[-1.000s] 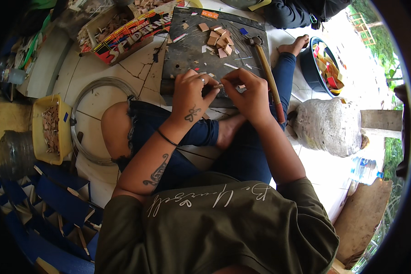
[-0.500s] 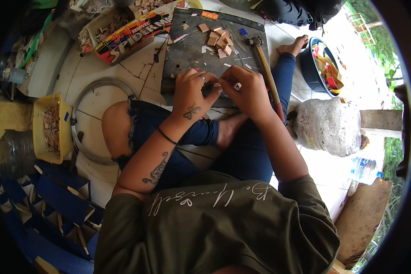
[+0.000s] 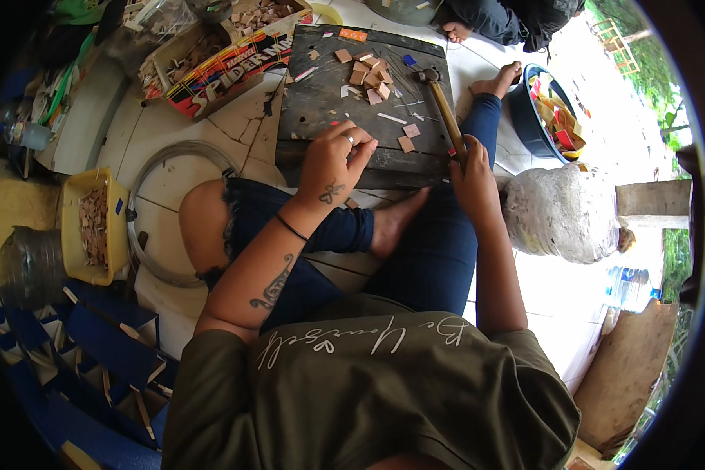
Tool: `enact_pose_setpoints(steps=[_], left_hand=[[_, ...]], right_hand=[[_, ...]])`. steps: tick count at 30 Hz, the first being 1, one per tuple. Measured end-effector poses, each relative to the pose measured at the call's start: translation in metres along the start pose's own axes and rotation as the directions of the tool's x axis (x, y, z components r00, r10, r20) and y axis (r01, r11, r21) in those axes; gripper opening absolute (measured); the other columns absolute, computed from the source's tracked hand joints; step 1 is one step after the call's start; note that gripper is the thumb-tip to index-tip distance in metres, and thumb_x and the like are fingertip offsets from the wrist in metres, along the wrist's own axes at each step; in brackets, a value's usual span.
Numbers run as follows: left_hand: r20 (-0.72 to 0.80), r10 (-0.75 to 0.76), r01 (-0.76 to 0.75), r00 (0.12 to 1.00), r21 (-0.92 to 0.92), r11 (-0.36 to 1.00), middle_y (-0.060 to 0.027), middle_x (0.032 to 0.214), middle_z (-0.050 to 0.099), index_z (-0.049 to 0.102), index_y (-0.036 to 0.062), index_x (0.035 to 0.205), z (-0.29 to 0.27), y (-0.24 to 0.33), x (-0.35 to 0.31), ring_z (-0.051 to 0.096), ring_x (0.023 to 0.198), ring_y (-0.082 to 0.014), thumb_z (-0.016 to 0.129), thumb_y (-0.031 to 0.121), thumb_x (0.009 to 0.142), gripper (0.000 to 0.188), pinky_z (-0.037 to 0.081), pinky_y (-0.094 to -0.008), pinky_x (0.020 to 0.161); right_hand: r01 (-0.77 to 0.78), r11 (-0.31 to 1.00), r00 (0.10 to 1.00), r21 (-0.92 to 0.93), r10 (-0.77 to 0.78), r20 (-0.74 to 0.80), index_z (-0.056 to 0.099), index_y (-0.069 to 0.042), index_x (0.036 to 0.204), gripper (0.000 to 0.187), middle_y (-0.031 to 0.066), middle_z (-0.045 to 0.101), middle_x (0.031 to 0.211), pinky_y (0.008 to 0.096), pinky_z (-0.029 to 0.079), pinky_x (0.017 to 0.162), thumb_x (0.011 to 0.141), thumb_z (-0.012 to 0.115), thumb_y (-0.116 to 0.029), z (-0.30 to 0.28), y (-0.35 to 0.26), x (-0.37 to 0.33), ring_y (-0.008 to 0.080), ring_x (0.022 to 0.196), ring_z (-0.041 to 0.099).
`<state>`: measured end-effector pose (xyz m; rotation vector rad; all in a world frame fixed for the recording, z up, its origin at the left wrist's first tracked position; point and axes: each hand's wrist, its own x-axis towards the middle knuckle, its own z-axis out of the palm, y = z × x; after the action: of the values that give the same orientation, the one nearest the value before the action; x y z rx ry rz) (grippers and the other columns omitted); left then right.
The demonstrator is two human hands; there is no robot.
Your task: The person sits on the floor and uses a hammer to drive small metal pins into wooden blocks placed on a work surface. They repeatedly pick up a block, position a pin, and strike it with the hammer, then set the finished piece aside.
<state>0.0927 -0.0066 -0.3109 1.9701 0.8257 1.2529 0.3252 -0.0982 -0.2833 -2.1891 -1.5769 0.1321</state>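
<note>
My right hand (image 3: 475, 182) is closed round the handle end of a hammer (image 3: 445, 113), whose metal head lies over the right side of a dark, worn work board (image 3: 309, 106). At the board's near edge my left hand (image 3: 333, 163) is closed in a pinch. Whatever is between its fingertips is too small or hidden to make out. Small square wooden pieces (image 3: 371, 77) lie heaped at the far middle of the board. Two more wooden squares (image 3: 407, 138) lie nearer, with a white strip (image 3: 392, 116) beside them.
A coil of wire (image 3: 139, 243) and a yellow tub (image 3: 120, 235) of small wooden bits stand left. Beyond is a printed cardboard box (image 3: 211, 92) with scraps. On the right are a dark basin (image 3: 522, 117) and a wrapped white bundle (image 3: 560, 215). Another person (image 3: 489, 19) sits at the far side.
My hands were together over the board's near edge. The right has moved away to the right and taken hold of the hammer handle; the left stays near its place, fingers pinched.
</note>
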Motion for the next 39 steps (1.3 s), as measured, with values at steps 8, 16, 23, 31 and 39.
enact_pose_setpoints(steps=[8,16,23,31,39], left_hand=[[0.005,-0.034,0.034,0.999,-0.001,0.999,-0.0091,0.073,0.055,0.061,0.0027,0.079,0.000,0.003,-0.001,0.056,0.062,-0.0260,0.068,0.008,0.086,0.012,0.045,-0.0367,0.059],[0.025,0.022,-0.024,0.999,0.048,0.999,-0.0078,0.077,0.061,0.062,0.0008,0.083,0.001,-0.001,-0.002,0.062,0.064,-0.0180,0.066,0.005,0.090,0.009,0.047,-0.0294,0.059],[0.012,0.082,-0.083,0.997,0.074,0.994,-0.0088,0.077,0.061,0.061,0.0006,0.084,0.002,-0.005,-0.003,0.064,0.066,-0.0198,0.065,0.004,0.089,0.007,0.049,-0.0296,0.061],[-0.014,0.109,-0.108,0.994,0.044,0.993,-0.0100,0.078,0.058,0.061,0.0031,0.080,0.004,-0.005,-0.003,0.059,0.076,-0.0314,0.068,0.006,0.085,0.009,0.048,-0.0389,0.069],[-0.013,0.147,-0.146,0.989,0.056,0.988,-0.0099,0.079,0.060,0.061,0.0019,0.081,0.003,-0.006,-0.004,0.061,0.072,-0.0274,0.067,0.004,0.087,0.008,0.049,-0.0351,0.065]], right_hand=[[-0.127,0.849,0.963,0.513,-0.018,0.268,0.048,-0.005,0.137,0.042,0.0137,0.061,0.098,0.0344,0.050,0.075,0.096,0.052,-0.003,-0.056,-0.019,-0.049,0.0241,0.081,0.062],[0.132,0.919,0.935,0.371,-0.240,0.262,0.046,-0.001,0.140,0.042,0.0110,0.059,0.097,0.0297,0.048,0.065,0.098,0.048,-0.005,-0.100,-0.056,-0.084,0.0190,0.073,0.057],[0.272,0.914,0.922,0.301,-0.338,0.190,0.045,-0.004,0.140,0.044,0.0212,0.061,0.108,0.0425,0.051,0.077,0.096,0.051,-0.004,-0.097,-0.057,-0.083,0.0416,0.091,0.064],[0.224,0.921,0.930,0.319,-0.300,0.213,0.046,-0.003,0.139,0.044,0.0211,0.061,0.105,0.0421,0.051,0.076,0.096,0.051,-0.003,-0.096,-0.055,-0.087,0.0412,0.091,0.064],[0.296,0.901,0.931,0.315,-0.347,0.116,0.047,-0.004,0.139,0.044,0.0202,0.061,0.102,0.0422,0.051,0.072,0.095,0.051,-0.004,-0.093,-0.053,-0.087,0.0403,0.087,0.064]])
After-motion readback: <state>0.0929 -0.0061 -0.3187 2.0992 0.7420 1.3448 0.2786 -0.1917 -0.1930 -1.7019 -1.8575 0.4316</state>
